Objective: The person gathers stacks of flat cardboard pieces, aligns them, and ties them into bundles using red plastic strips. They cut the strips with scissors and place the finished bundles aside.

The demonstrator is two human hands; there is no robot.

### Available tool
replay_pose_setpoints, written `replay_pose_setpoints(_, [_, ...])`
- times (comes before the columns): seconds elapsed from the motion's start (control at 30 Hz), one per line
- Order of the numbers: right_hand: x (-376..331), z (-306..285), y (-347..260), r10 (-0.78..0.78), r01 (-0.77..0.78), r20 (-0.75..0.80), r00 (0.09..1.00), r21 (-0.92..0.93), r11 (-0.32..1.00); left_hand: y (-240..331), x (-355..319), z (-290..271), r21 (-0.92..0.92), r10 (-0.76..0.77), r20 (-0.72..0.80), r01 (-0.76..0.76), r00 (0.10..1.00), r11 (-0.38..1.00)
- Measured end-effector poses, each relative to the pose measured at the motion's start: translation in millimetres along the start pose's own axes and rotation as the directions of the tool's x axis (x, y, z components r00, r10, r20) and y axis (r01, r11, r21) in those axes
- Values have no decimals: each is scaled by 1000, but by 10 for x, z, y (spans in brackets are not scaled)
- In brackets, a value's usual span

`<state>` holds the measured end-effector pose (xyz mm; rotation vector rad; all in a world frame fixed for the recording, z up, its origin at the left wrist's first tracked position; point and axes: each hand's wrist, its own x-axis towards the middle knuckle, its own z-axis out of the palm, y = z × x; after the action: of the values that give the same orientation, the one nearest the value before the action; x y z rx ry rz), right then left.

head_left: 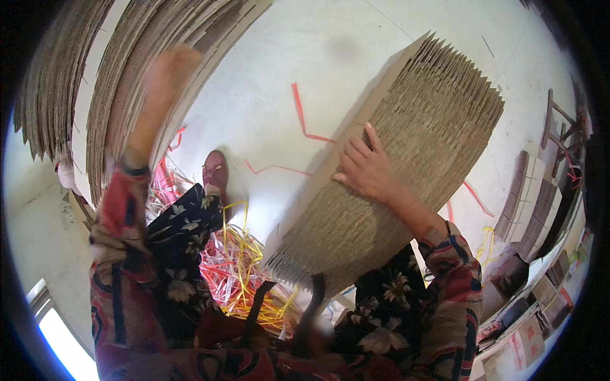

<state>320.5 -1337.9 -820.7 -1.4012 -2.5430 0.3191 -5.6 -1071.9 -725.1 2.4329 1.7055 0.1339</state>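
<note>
A thick stack of flat brown cardboard sheets (413, 152) lies on the floor in front of me, slanting from lower left to upper right, its ridged edges facing up. My right hand (368, 168) rests on its left upper edge, fingers spread and lying over the cardboard. Up at the left, my left hand (168, 73) is smeared by motion in front of taller piles of cardboard sheets (124, 82). Its fingers cannot be made out, nor whether it touches the pile.
Red strapping (297, 105) lies on the pale floor (267, 70) and runs up to the stack. A tangle of red, white and yellow straps (235, 267) sits between my feet, near my red shoe (216, 170). Along the right are bundled cardboard (530, 197) and a wooden stool (558, 130).
</note>
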Motion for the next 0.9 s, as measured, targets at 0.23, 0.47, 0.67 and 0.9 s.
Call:
replay_pose_setpoints(0.23, [-91,15,49,13,-14,56,998,16,1000,1594,-653,1758,-30,-272,530,338,804,941])
replay_pose_setpoints(0.47, [-27,19,25,-7,7,6,1000,1,1000,1495,-672,2550,-330,-360,356,477,862,815])
replay_pose_setpoints(0.67, [-73,57,63,-11,10,18,1000,37,999,1605,-29,2584,-726,-390,589,675,708,131])
replay_pose_setpoints(0.9, [-51,59,45,-11,13,-24,1000,47,999,2100,518,2518,-868,-380,470,496,796,-34])
